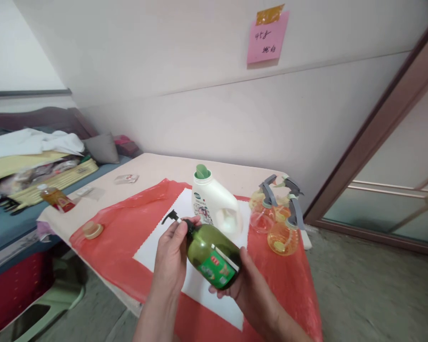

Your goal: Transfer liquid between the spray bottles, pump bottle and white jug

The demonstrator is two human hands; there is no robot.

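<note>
A green pump bottle [209,251] with a black pump head is held tilted above a white cloth [185,223]. My left hand [169,261] is closed around the bottle's neck, just below the pump. My right hand [248,285] cups the bottle's base from underneath, fingers wrapped on it. Behind the bottle stands a white jug [214,202] with a green cap. To its right are orange spray bottles [281,228] with grey triggers.
A red plastic sheet [121,232] covers the table. A small round lid [92,230] lies on its left edge. Farther left, a small amber bottle [55,197] lies on its side. A cluttered bed [28,166] sits at left, a door frame [371,137] at right.
</note>
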